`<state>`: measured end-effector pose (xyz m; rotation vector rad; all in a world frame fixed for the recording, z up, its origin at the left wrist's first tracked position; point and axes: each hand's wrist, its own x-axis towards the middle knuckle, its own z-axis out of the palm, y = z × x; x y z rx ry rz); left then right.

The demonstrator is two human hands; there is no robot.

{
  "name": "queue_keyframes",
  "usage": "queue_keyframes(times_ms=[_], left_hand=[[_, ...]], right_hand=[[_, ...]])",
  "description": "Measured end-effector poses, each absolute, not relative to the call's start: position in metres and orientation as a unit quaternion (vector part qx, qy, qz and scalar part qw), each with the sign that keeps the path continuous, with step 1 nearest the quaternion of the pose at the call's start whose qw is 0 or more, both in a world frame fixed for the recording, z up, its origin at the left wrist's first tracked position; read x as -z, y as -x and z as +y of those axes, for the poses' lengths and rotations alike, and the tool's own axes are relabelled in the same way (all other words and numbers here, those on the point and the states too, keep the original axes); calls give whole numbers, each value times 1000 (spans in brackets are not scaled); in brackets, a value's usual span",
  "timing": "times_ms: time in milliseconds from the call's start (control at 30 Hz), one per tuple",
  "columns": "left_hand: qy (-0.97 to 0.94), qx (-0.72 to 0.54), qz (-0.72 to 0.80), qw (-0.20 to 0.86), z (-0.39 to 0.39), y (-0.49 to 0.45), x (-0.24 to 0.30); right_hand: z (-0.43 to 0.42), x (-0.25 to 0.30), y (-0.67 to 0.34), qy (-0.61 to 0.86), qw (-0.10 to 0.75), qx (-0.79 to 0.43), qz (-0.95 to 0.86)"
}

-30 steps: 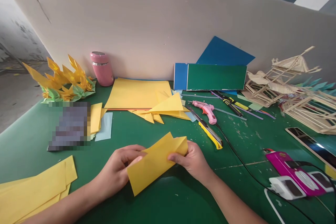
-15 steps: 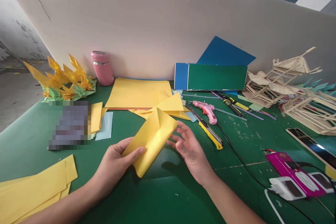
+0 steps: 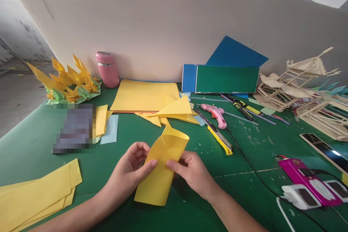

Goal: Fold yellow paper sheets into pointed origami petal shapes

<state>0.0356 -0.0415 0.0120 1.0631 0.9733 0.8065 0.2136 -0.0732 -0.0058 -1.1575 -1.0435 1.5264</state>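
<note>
Your left hand [image 3: 131, 169] and right hand [image 3: 194, 174] are each clamped on one side of the folded yellow paper [image 3: 156, 186], above the near middle of the table [image 3: 190, 214]; this paired hold probably stops its layers springing apart; your grip behind it is mostly hidden.

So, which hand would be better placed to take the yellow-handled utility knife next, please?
Probably the right hand: it is nearer the utility knife, while the left hand is farther off, across the folded yellow paper both hold.
</note>
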Motion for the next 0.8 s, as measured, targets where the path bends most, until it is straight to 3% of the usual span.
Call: queue_keyframes(times_ms=[367, 800], left_hand=[[-434, -351, 463, 689, -42, -36, -15], [-495, -290, 489, 657, -39, -35, -14]], right_hand=[[-75, -2, -210, 492, 499, -608, -374], [-72, -1, -212, 518, 466, -610, -377]])
